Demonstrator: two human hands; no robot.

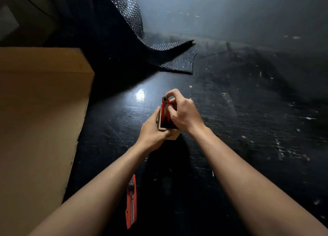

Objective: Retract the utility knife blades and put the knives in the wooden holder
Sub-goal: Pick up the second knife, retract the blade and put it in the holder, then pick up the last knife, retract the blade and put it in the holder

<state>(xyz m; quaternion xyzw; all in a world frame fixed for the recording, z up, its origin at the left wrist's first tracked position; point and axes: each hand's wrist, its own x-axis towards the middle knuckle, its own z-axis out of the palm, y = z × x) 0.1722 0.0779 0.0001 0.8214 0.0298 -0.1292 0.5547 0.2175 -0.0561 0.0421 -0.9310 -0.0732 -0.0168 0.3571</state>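
Observation:
A small wooden holder (171, 136) stands on the dark table in the middle of the head view. My left hand (154, 131) grips its left side. A red utility knife (165, 109) stands upright in the holder's opening, its dark end cap at the top. My right hand (179, 111) pinches that upper end between thumb and fingers. A second red utility knife (131, 200) lies flat on the table near me, partly under my left forearm; its blade tip cannot be made out.
A large cardboard box (39, 115) fills the left side. A sheet of dark bubble wrap (159, 46) drapes down onto the table at the back. The black tabletop (248, 129) is scratched, with small scraps scattered on the right.

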